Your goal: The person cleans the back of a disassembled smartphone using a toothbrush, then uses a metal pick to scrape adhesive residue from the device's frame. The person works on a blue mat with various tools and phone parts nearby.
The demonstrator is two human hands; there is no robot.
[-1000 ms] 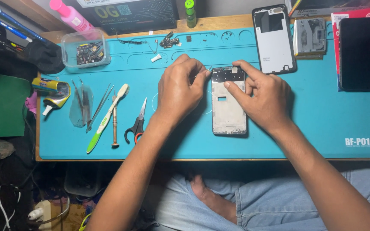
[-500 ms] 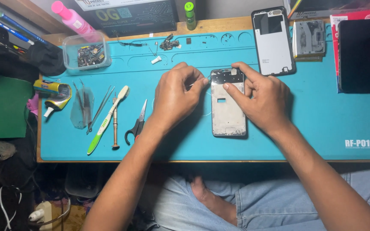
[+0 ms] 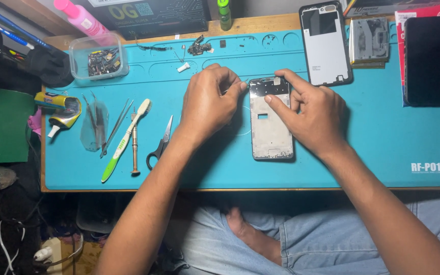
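Centre of the frame: a grey, opened smartphone frame (image 3: 270, 122), rectangular, metal mid-plate showing, lies flat and upright in the picture on a turquoise silicone work mat (image 3: 383, 147).

Right hand (image 3: 309, 114): rests on the right edge of the phone frame, index finger laid along its top edge and thumb pressing on the plate; it steadies the frame rather than lifting it.

Left hand (image 3: 209, 104): just left of the frame's upper corner, fingers curled, thumb and forefinger pinched on a thin tool whose tip meets the top left corner of the frame; the tool is too small to identify.

Left part of the mat: black-handled scissors (image 3: 160, 145), a slim metal screwdriver (image 3: 135, 145), a green and white toothbrush (image 3: 124, 140), and metal tweezers (image 3: 112, 127), lying side by side.

Upper left of the frame: a clear plastic box of small parts (image 3: 98, 63), a pink bottle (image 3: 82, 19).

Upper right of the frame: a white phone back cover with black rim (image 3: 326, 45), a dark phone screen (image 3: 430, 61).

Bottom of the frame: blue jeans (image 3: 332, 239).
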